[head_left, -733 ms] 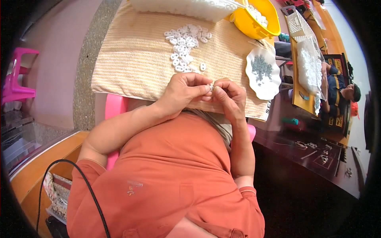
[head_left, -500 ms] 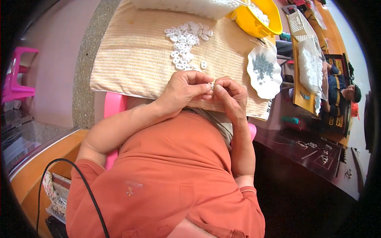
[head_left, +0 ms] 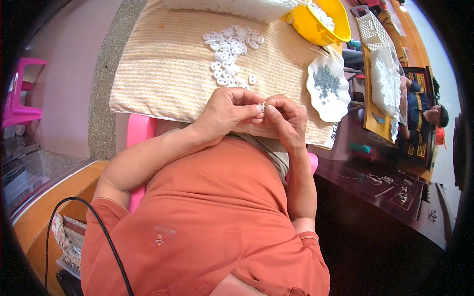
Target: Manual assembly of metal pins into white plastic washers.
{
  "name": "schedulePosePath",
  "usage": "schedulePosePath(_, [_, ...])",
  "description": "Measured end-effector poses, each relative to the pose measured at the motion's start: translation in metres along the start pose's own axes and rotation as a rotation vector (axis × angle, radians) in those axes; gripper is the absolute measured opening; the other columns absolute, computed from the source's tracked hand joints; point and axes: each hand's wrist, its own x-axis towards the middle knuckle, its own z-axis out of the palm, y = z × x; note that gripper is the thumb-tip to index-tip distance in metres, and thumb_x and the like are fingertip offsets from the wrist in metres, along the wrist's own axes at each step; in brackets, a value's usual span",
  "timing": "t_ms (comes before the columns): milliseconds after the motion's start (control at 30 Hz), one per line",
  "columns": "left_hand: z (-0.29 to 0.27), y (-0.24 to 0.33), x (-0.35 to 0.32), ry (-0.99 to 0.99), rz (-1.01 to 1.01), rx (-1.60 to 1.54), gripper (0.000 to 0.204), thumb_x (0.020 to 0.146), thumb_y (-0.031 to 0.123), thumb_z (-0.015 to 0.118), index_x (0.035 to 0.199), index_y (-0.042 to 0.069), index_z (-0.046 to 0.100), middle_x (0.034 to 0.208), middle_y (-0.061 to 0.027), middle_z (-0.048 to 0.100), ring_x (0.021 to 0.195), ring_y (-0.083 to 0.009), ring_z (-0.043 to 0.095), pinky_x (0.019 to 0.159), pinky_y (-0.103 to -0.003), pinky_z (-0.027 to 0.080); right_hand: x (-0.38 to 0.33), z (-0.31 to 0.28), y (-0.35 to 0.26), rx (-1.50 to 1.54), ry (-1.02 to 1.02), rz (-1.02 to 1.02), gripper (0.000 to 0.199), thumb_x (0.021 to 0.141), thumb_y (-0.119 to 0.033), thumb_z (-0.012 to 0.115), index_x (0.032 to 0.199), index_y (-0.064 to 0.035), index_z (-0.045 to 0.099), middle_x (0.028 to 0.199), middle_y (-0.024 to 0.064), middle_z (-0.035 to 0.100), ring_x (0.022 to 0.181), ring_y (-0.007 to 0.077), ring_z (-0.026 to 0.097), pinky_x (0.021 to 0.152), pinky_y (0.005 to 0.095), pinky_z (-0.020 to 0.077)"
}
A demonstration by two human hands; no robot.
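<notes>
Both hands meet at the near edge of a table covered by a striped beige towel (head_left: 163, 64). My left hand (head_left: 232, 106) pinches a small white plastic piece (head_left: 262, 107) between thumb and forefinger. From the other side my right hand (head_left: 285, 114) grips the same piece, fingertips almost touching the left ones. Its exact form is mostly hidden by the fingers. Just beyond lies a loose pile of white oval plastic pieces (head_left: 227, 54) with two holes each. To the right, a white wavy-edged plate (head_left: 326, 109) holds many small dark grey pieces (head_left: 326, 83).
A yellow basket (head_left: 308, 30) with white pieces stands at the far right of the towel, beside a clear bag of white pieces (head_left: 232, 6). Further right, a person (head_left: 419, 111) sits by another table with a bulging bag (head_left: 385, 84). A pink stool (head_left: 22, 93) stands at left.
Both hands hold nearly the same pose on the small piece. The whole view has shifted very slightly; nothing else visibly differs.
</notes>
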Motion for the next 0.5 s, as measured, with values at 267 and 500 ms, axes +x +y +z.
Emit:
schedulePosePath(267, [0.0006, -0.0012, -0.0009, 0.009, 0.009, 0.001, 0.021, 0.087, 0.001, 0.063, 0.108, -0.006, 0.062, 0.094, -0.0095, 0.066, 0.083, -0.0131, 0.066, 0.077, -0.025, 0.057, -0.0004, -0.0008, 0.0044, -0.094, -0.009, -0.055, 0.007, 0.091, -0.005, 0.061, 0.089, 0.0021, 0.062, 0.088, 0.0035, 0.060, 0.075, 0.0072, 0.057, 0.066, 0.0205, 0.0467])
schedulePosePath(500, [0.0011, -0.0011, -0.0023, 0.003, 0.025, 0.023, 0.021, 0.087, 0.001, 0.063, 0.107, -0.006, 0.062, 0.093, -0.0091, 0.067, 0.082, -0.0128, 0.066, 0.075, -0.023, 0.057, -0.0006, 0.0000, 0.0005, -0.095, -0.021, -0.041, 0.009, 0.092, -0.006, 0.060, 0.087, 0.0014, 0.061, 0.086, 0.0025, 0.059, 0.074, 0.0070, 0.056, 0.066, 0.0203, 0.0452])
